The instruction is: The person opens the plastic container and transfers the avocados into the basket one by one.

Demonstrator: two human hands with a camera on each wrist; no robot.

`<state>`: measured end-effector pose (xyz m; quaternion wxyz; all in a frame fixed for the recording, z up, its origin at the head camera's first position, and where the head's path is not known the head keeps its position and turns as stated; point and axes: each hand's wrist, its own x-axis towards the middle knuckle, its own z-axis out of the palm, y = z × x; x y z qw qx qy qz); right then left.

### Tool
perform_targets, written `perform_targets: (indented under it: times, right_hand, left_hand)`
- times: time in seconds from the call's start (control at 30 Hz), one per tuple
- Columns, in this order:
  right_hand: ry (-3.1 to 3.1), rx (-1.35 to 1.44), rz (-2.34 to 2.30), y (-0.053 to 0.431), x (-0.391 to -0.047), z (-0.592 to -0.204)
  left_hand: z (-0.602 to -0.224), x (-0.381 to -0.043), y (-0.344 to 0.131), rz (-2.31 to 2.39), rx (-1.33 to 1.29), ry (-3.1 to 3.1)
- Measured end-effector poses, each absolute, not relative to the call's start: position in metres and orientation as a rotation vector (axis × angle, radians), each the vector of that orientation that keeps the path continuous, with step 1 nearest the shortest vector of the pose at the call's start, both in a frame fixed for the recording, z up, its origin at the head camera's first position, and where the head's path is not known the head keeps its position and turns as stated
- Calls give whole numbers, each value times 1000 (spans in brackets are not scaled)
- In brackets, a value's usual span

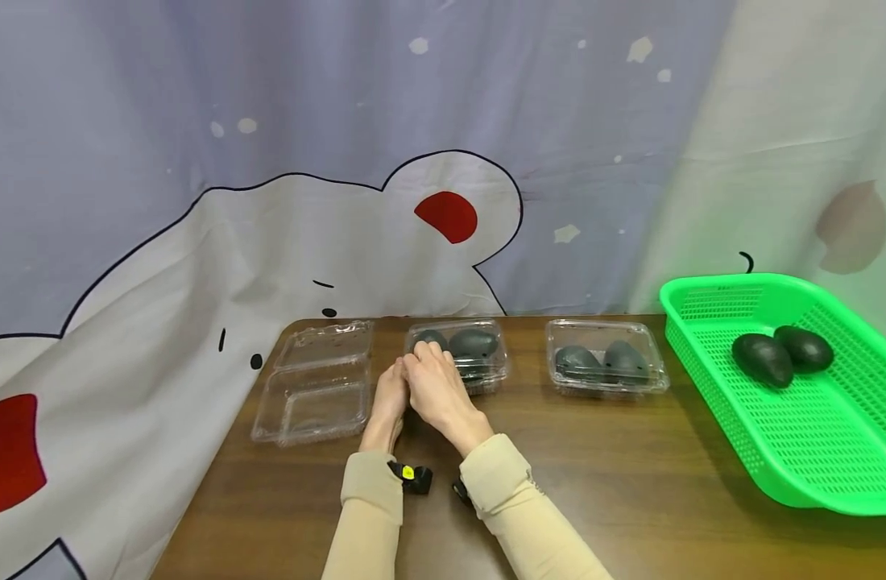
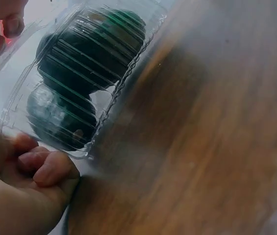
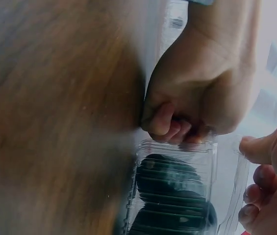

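A clear plastic clamshell box [image 1: 492, 372] holding two dark avocados [image 1: 474, 343] sits in front of me. My left hand [image 1: 390, 396] is at its left end, fingers curled against the corner of the base. Beside it, my right hand [image 1: 440, 391] reaches over the same end, thumb and fingers at the edge of the lid. From the right wrist view, the lid [image 3: 236, 188] stands a little apart from the base, with the right hand [image 3: 270, 181] pinching its rim. Both avocados [image 2: 91, 56] show through the ribbed wall in the left wrist view.
An unfolded, empty clamshell box [image 1: 316, 403] lies at the left. Another box [image 1: 608, 358] with two avocados stands to the right. At the far right, a green plastic basket [image 1: 718, 403] holds two black avocados [image 1: 782, 356]. A printed curtain [image 1: 595, 161] hangs behind the wooden table [image 1: 595, 499].
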<state>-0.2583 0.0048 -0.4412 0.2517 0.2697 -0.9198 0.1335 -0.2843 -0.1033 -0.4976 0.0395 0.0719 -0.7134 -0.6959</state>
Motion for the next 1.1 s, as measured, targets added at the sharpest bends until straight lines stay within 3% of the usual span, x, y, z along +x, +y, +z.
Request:
perform_targets:
  times: [0.3,0.53,0.83,1.1]
  right_hand:
    - [-2514,774,390,13,-255,-442]
    - [-2493,844,369,47,-254,-444]
    - [-2412,962,52,99,-260,-444]
    - [-2318,1006,-352,110,-260,-444]
  left_hand:
    - [-494,-278,-98,-2128,166,-2226]
    - [-496,-284,-92,-2106,238,-2269]
    - [-493,-285,-96,-2100,244,-2321]
    - [-495,-285,-99,-2124,254,-2291]
